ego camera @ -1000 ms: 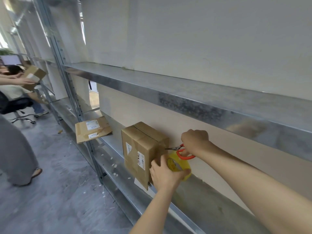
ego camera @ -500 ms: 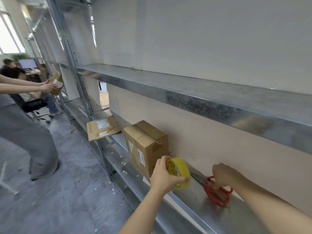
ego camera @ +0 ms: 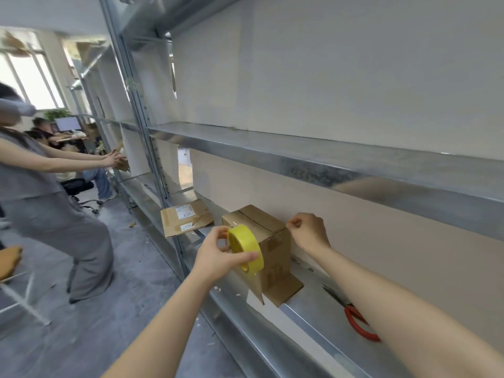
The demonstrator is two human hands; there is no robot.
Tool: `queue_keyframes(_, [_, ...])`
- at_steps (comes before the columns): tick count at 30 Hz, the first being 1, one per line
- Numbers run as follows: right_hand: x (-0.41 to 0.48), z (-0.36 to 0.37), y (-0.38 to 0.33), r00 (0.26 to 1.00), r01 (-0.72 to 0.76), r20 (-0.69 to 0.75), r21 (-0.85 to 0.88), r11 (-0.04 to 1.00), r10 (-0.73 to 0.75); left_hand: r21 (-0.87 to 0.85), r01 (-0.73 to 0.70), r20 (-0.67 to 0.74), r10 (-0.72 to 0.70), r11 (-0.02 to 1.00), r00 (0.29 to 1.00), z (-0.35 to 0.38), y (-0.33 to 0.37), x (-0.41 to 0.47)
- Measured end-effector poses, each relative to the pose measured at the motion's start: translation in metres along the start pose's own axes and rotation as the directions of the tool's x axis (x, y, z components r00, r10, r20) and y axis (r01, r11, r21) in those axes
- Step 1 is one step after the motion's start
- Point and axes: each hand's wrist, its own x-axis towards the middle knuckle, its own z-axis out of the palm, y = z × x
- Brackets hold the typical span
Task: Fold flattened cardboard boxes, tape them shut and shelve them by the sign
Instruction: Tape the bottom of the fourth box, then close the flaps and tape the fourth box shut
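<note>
Your left hand grips tape roll in front of box; right hand curled at box's top edge, hold unclear.

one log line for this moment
left hand: holds tape roll | right hand: at box corner, grasp unclear | scissors: lying on shelf

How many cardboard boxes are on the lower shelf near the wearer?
2: a folded box upright behind the tape roll, and a flattened box lying further left on the same shelf. Farther off, another person holds cardboard, too blurred to count.
</note>
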Motion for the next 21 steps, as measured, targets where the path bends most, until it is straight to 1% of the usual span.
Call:
queue_keyframes(2, [0.002,0.015,-0.016,0.999,-0.018,-0.046,-0.027,0.999,0.017,0.010,-0.024,-0.019,0.025,1.000,1.000,-0.016,0.005,0.012])
queue_keyframes(4, [0.003,0.032,-0.030,0.995,-0.071,-0.075,-0.084,0.994,0.065,0.020,-0.049,-0.012,0.050,0.999,0.999,-0.028,0.004,0.026])
queue_keyframes(8, [0.003,0.063,-0.051,0.979,-0.188,-0.118,-0.206,0.960,0.167,0.041,-0.097,0.066,0.095,0.994,0.993,-0.050,-0.005,0.062])
queue_keyframes(11, [0.006,0.085,-0.061,0.954,-0.282,-0.174,-0.258,0.924,0.243,0.041,-0.129,0.147,0.122,0.991,0.982,-0.067,-0.010,0.088])
queue_keyframes(14, [0.010,0.104,-0.069,0.922,-0.367,-0.224,-0.256,0.894,0.315,0.030,-0.159,0.235,0.148,0.987,0.961,-0.080,-0.016,0.105])
queue_keyframes(17, [0.018,0.116,-0.071,0.884,-0.445,-0.260,-0.211,0.870,0.389,-0.003,-0.180,0.293,0.173,0.984,0.940,-0.087,-0.023,0.124])
queue_keyframes(21, [0.027,0.129,-0.068,0.859,-0.486,-0.267,-0.154,0.860,0.437,-0.048,-0.186,0.332,0.191,0.981,0.924,-0.089,-0.039,0.144])
